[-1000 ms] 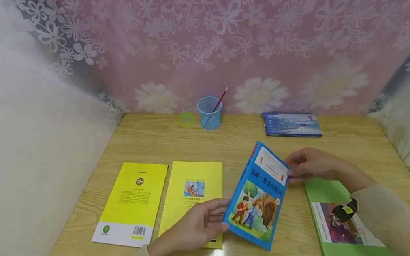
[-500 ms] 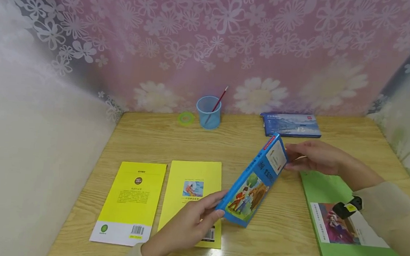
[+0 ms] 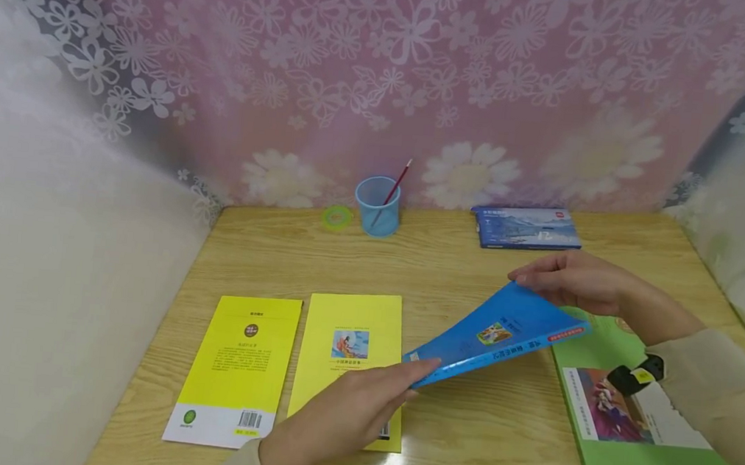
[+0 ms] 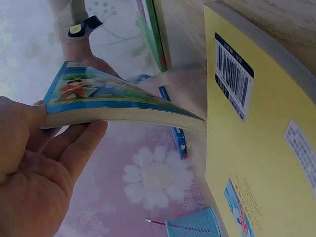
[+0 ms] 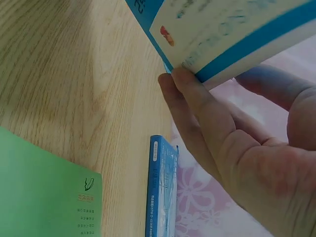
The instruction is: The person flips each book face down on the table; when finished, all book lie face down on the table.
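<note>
With the left hand at its near end and the right hand at a far corner, the person pinches a blue book, bowed and tilted above the counter. Two yellow books lie side by side to the left, one partly behind the left hand, while a green book lies under the right forearm. Farther back sit a mesh cup and a blue box.

- Blue book in fingers: paper, glossy cover
- Yellow book below left fingers: smooth paper cover
- Worktop under fingers: smooth wood grain, slight gloss
- Cup beyond fingers: mesh, metal-looking
</note>
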Available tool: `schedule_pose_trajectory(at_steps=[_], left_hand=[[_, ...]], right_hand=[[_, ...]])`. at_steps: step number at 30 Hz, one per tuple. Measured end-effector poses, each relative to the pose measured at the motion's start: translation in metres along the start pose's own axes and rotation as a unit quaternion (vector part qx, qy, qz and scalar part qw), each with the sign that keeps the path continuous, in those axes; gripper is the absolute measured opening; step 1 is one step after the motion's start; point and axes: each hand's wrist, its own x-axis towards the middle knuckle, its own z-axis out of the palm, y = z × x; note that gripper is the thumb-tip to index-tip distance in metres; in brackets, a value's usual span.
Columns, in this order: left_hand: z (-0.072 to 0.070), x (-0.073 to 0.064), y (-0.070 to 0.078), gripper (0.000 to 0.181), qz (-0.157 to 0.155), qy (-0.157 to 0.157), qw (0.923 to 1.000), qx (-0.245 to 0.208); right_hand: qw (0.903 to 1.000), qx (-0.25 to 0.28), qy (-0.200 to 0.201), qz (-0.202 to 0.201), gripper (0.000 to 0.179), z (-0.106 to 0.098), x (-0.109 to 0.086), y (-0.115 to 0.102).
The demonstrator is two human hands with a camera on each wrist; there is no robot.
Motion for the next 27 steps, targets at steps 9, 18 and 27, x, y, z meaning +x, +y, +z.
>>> schedule_pose_trajectory(at_steps=[9,18,27], left_hand=[[0.002,0.003,0.001,0.058,0.063,0.026,0.9952,0.070],[0.001,0.005,0.000,0.052,0.089,0.016,0.9920,0.089],[0.010,0.009,-0.003,0.045,0.120,0.008,0.9829,0.140]], right_hand=[[0.9994,-0.021,0.007,-0.026,0.062,0.002,-0.005,0.001],[0.9985,-0.012,0.024,-0.048,0.059,0.007,-0.004,0.004],[0.9969,-0.005,0.045,-0.065,0.052,0.017,0.003,0.013]])
